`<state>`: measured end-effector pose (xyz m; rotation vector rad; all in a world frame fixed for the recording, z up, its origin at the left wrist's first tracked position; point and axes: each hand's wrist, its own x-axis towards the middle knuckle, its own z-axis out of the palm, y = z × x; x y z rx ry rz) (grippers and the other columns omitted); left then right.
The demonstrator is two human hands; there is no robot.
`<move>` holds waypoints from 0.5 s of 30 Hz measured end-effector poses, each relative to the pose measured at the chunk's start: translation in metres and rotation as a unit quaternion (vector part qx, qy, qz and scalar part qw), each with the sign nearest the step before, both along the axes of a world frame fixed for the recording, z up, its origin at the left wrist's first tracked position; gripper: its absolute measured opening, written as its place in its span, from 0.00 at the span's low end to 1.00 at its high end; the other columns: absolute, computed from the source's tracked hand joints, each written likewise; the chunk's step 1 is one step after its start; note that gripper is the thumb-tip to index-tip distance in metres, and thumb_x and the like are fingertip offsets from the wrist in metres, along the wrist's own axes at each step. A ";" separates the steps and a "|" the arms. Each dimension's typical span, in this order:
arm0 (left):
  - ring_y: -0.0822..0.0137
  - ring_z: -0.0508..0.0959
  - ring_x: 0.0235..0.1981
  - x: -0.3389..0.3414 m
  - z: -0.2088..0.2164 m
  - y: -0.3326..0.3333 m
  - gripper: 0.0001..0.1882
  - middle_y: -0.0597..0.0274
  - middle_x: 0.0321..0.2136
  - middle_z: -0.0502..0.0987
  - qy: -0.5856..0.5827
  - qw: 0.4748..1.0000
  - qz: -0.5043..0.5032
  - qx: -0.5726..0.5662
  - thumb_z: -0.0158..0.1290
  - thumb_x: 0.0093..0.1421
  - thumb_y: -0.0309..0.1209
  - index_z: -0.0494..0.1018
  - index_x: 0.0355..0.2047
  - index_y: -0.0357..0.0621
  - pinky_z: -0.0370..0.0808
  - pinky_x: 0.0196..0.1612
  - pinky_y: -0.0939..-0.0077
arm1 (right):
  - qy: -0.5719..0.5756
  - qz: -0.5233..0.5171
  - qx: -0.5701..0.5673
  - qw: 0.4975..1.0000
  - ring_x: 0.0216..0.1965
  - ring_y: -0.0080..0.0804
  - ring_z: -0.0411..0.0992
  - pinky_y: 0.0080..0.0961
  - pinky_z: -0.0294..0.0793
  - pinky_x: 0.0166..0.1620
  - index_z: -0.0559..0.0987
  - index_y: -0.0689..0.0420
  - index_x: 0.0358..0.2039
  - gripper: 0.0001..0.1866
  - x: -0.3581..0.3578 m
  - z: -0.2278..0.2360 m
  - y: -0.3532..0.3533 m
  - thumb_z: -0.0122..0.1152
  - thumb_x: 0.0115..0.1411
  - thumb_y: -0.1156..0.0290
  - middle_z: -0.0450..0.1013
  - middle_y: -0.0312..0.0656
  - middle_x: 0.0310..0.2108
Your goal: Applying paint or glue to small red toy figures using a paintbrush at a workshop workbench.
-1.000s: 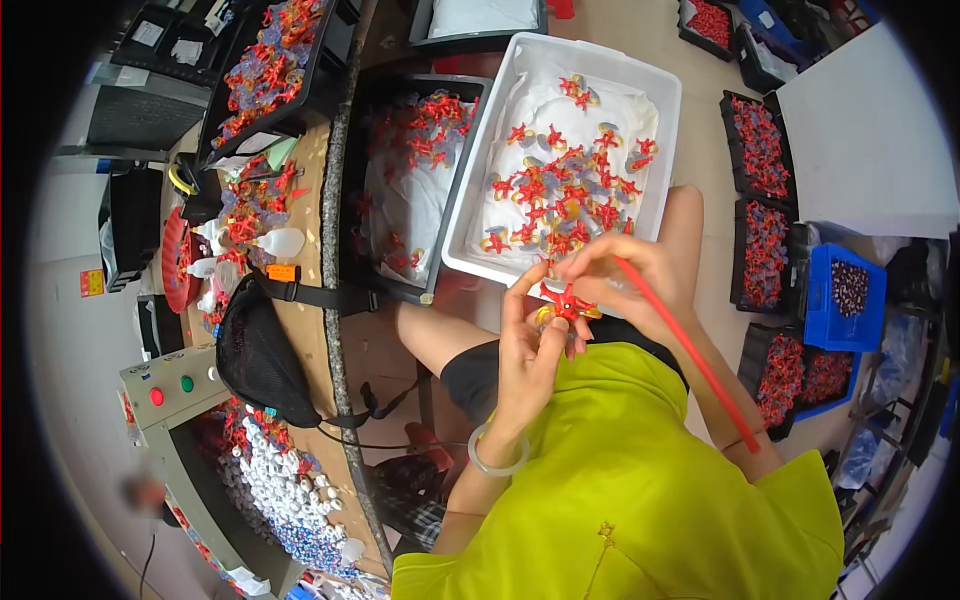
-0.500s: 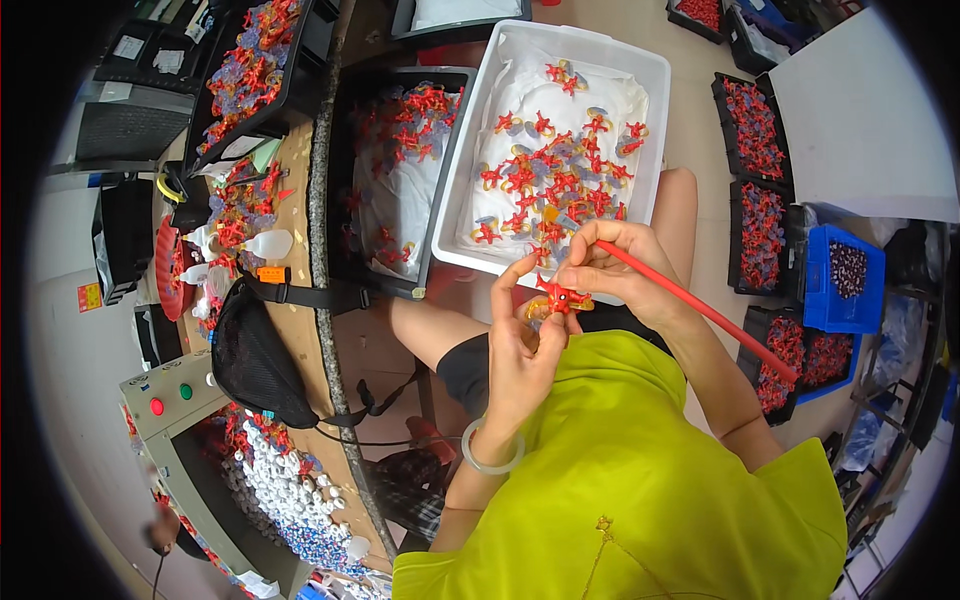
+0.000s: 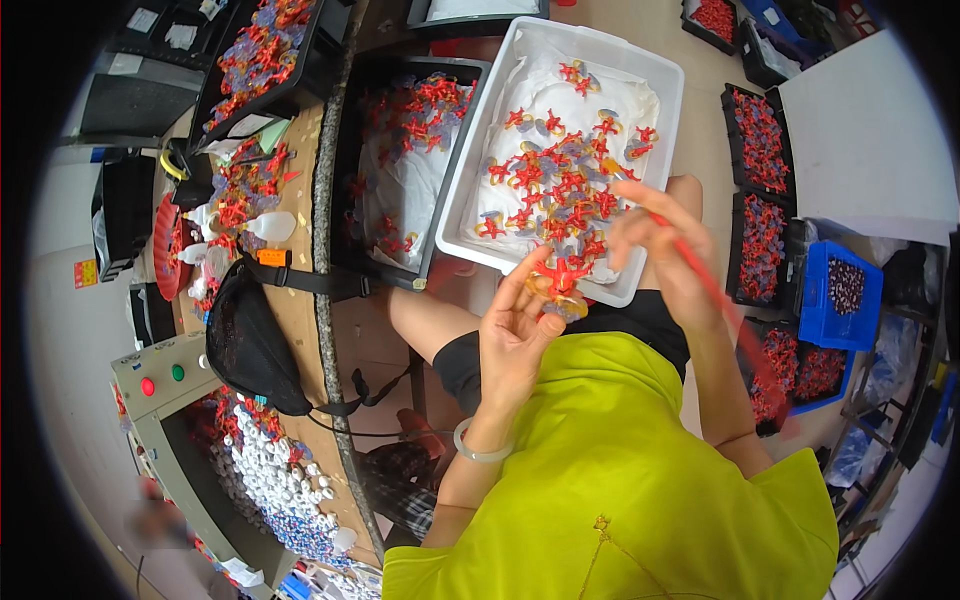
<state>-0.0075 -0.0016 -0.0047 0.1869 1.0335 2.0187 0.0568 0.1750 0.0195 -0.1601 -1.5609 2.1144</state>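
Red figure (image 3: 562,270) fast in left grip (image 3: 511,343), brush (image 3: 718,296) in right grip (image 3: 668,243), white tub (image 3: 476,160) of figures (image 3: 560,180) beyond

the head view looks steeply down from the wearer's head over the yellow-green shirt (image 3: 620,460), which fills the near foreground, toward the white tub (image 3: 668,100). the left grip (image 3: 518,335) sits close, by the tub's near edge; the wide fisheye bends the long edge of the bench (image 3: 308,332) at left.
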 end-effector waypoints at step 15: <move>0.68 0.70 0.51 0.001 0.001 -0.007 0.35 0.57 0.52 0.66 0.138 0.987 0.058 -0.065 0.58 0.51 0.17 0.56 0.59 0.35 0.71 0.51 0.76 | -0.133 0.020 0.223 0.966 0.22 0.25 0.71 0.18 0.68 0.28 0.79 0.64 0.30 0.07 0.013 0.034 -0.013 0.58 0.58 0.73 0.73 0.38 0.20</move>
